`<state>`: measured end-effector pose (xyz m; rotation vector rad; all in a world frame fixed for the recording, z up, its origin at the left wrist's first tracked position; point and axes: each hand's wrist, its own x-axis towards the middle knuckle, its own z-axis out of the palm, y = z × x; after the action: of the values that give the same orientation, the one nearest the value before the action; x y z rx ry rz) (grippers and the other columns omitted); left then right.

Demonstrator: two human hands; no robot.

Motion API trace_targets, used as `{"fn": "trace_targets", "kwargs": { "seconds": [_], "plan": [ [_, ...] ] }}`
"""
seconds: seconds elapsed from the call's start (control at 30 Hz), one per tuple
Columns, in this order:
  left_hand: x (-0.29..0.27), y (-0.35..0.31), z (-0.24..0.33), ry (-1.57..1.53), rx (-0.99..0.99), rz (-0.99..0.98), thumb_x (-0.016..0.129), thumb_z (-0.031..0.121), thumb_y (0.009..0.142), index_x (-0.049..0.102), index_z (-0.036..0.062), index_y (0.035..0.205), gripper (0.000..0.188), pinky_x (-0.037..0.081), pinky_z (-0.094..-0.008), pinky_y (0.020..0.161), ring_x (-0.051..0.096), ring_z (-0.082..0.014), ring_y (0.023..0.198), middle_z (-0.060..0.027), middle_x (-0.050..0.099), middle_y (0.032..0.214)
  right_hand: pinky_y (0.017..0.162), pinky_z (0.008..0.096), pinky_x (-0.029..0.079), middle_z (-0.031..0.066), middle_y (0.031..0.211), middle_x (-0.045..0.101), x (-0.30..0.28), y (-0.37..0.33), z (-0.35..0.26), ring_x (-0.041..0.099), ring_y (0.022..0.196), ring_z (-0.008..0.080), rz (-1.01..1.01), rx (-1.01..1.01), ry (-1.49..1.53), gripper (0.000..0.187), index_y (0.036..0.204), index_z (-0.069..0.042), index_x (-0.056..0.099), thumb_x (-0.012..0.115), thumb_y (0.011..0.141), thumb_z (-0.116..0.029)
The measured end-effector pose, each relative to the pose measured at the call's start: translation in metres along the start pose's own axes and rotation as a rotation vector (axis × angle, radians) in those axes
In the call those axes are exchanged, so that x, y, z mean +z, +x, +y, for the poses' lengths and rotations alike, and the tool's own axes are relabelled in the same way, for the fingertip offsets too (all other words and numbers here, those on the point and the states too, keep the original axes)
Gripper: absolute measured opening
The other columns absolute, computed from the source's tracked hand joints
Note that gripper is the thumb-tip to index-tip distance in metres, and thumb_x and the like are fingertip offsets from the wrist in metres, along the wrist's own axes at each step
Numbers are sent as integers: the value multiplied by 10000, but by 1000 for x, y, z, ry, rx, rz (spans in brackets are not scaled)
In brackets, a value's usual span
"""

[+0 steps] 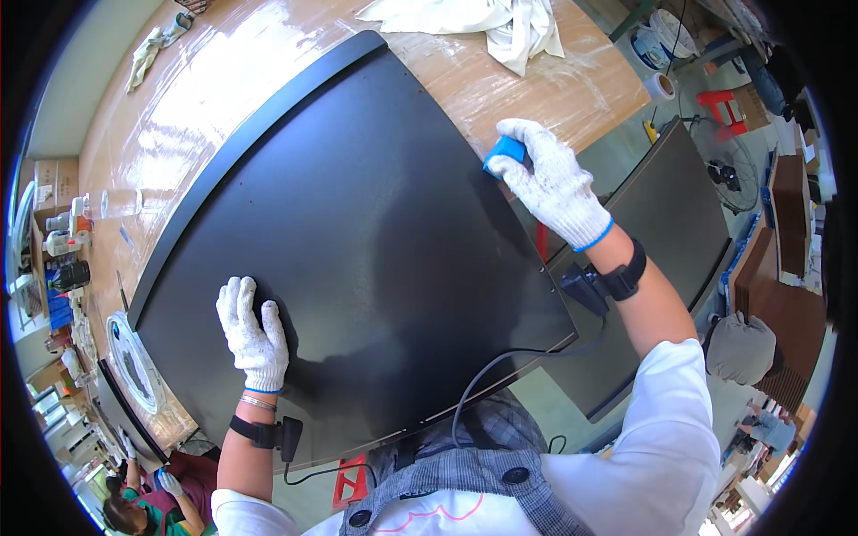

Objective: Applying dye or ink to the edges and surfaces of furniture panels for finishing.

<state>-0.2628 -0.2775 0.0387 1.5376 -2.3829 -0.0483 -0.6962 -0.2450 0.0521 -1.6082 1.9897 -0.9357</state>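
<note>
A large black panel (357, 223) with a raised strip (241, 143) along its far left edge lies on the table in front of me. My left hand (253, 335), in a white knit glove, rests flat on the panel's left part with the fingers stretched out. At the panel's right edge my gloved right hand (554, 183) grips a small blue block (506, 155) between thumb and fingers. The block is at the edge; whether it touches is hard to tell. Its underside is hidden by my fingers.
White cloth (483, 22) lies on the film-covered wooden table (590, 89) at the far side. A second dark panel (661, 214) stands to the right. Bottles (67, 241) and a clear hose coil (134, 362) sit at left. Co-workers (161, 500) are at lower left and far right.
</note>
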Motion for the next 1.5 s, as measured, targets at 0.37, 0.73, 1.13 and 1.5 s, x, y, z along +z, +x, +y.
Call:
{"fn": "trace_targets", "kwargs": {
  "seconds": [0.37,0.73,1.13,1.5],
  "plan": [
    [-1,0,2,-8,-12,4,589,103,878,544,35,1279,409,292,-485,1106,407,-401,1298,-193,493,1357,792,392,524,176,1056,639,-2,2,-4,642,885,310,13,27,-5,427,1165,-24,576,688,843,-281],
    [-1,1,3,8,12,-9,544,118,926,533,41,1294,377,310,-458,1100,410,-366,1305,-186,478,1371,757,390,517,162,993,639,-4,-2,-4,630,815,307,22,20,39,424,1138,-15,576,693,839,-293],
    [2,0,-2,37,13,9,566,130,923,537,25,1296,388,328,-440,1090,427,-354,1291,-193,496,1349,789,393,523,164,1064,638,-82,-159,8,638,892,342,-411,260,-83,409,1159,-67,585,725,802,-208],
    [5,-1,-2,49,16,19,557,117,931,549,7,1275,362,343,-421,1086,449,-337,1277,-194,507,1335,880,282,485,82,1078,609,-40,-134,32,583,985,132,62,307,664,382,1249,-24,530,643,891,-94]
  ]
}}
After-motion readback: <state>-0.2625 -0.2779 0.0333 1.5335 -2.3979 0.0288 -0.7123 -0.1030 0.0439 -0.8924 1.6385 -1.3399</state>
